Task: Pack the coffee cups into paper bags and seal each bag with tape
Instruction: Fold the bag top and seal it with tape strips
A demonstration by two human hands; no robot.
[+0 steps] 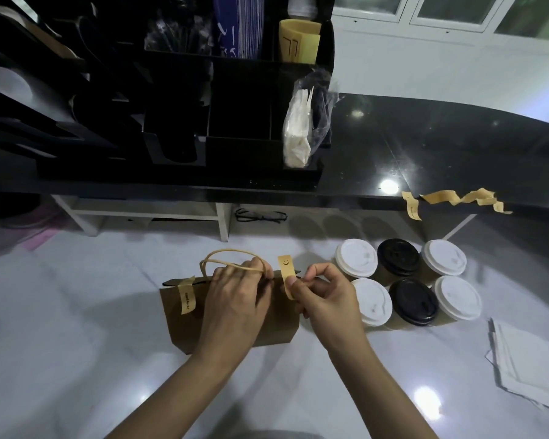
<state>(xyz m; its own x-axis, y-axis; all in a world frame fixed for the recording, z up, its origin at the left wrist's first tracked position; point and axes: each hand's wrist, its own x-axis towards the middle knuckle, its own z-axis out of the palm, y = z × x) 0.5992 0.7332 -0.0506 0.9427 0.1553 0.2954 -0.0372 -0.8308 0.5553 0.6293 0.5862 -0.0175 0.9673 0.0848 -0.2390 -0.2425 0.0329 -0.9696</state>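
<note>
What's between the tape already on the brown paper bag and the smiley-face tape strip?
Head view: the left hand, gripping the brown paper bag's top by its tan loop handles.

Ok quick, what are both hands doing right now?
Left hand: grips the paper bag at its top.
Right hand: pinches a smiley tape strip.

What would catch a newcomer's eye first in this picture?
In the centre, the left hand grips the top of a brown paper bag while the right hand pinches a smiley tape strip at its rim. To the right stand six lidded cups, four white, two black.
</note>
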